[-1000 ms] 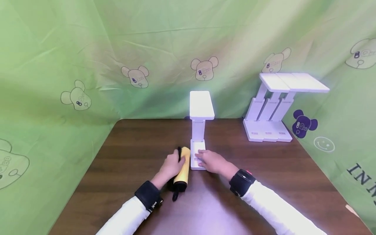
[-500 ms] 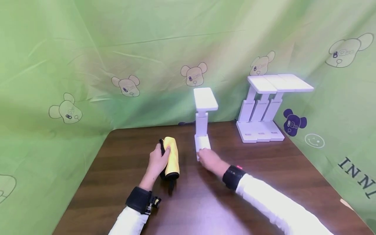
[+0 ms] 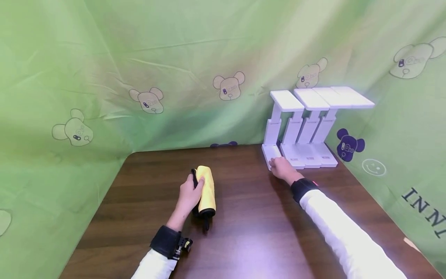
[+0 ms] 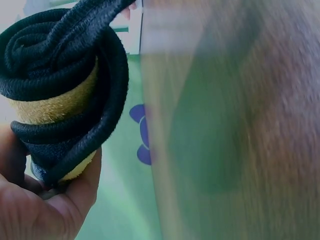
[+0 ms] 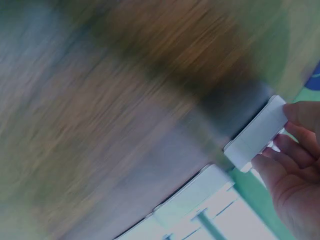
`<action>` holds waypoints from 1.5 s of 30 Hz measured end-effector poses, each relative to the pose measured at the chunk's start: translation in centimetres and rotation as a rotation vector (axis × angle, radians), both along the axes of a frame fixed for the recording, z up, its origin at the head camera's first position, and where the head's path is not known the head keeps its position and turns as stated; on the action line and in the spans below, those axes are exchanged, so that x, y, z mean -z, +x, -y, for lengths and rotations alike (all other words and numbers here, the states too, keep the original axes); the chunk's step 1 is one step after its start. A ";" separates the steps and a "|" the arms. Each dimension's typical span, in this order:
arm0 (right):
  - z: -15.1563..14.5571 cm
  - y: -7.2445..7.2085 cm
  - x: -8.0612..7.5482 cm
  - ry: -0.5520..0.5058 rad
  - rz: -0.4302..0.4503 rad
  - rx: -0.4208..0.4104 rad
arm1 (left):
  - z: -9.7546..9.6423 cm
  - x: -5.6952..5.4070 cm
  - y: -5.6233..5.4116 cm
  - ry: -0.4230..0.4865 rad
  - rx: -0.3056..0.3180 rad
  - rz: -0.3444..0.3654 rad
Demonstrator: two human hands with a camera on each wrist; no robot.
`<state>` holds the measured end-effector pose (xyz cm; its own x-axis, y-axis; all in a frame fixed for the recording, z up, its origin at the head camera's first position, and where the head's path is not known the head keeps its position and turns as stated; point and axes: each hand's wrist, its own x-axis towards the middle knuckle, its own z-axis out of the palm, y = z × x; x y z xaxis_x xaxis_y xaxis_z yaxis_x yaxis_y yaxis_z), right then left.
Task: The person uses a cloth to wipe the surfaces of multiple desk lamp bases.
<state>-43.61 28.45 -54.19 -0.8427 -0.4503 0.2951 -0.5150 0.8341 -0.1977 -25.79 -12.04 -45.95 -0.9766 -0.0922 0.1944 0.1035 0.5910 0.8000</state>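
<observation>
My left hand (image 3: 189, 193) grips a rolled towel (image 3: 208, 190), yellow with black edging, over the left-middle of the table. In the left wrist view the towel's coiled black end (image 4: 60, 75) faces the camera, with thumb and fingers round its lower part. My right hand (image 3: 283, 169) pinches the front of the base of a white desk lamp (image 3: 273, 131), which stands upright on its folded stem. The right wrist view shows thumb and fingers across that base's front end (image 5: 257, 132), a narrow gap away from the base beside it.
Several matching white lamps (image 3: 310, 135) stand side by side at the table's back right, just right of the held lamp. A green printed curtain (image 3: 188, 128) hangs behind and beside the brown wooden table (image 3: 244, 217).
My right hand has moved the lamp from the table's middle rightward and back to beside the other lamps. My left hand has carried the towel leftward, away from the lamp's former place.
</observation>
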 end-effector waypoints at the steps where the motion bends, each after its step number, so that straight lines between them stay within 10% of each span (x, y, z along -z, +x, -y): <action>1: 1.0 3.1 -2.8 -0.021 -0.042 -0.022 | -0.1 0.0 0.0 0.006 0.001 -0.002; 3: 2.3 6.8 -6.3 -0.040 0.000 -0.003 | -0.4 0.0 -0.1 0.018 0.003 -0.005; 6: 2.4 7.5 -7.7 -0.029 0.053 0.050 | -0.8 0.3 -0.3 0.033 0.011 -0.016; 13: 1.2 6.2 -6.5 -0.048 0.118 0.152 | -2.1 0.2 -0.7 0.099 0.009 -0.020; 19: 5.5 8.6 -6.5 -0.229 0.117 0.151 | -3.6 -0.3 -1.0 0.251 0.026 -0.061; 25: 13.4 13.9 -7.9 -0.900 0.771 -0.187 | -6.3 -0.8 -1.3 0.554 0.060 -0.026; 28: 15.5 15.2 -8.2 -1.027 0.930 -0.226 | -7.2 -1.0 -1.7 0.691 0.089 0.001; 38: 13.8 13.8 -7.6 -0.763 0.700 -0.067 | -5.1 -1.6 -3.4 0.607 0.032 0.198; 45: 11.7 10.5 -8.3 -0.902 0.651 0.083 | -4.1 -1.1 -6.5 0.472 0.173 0.287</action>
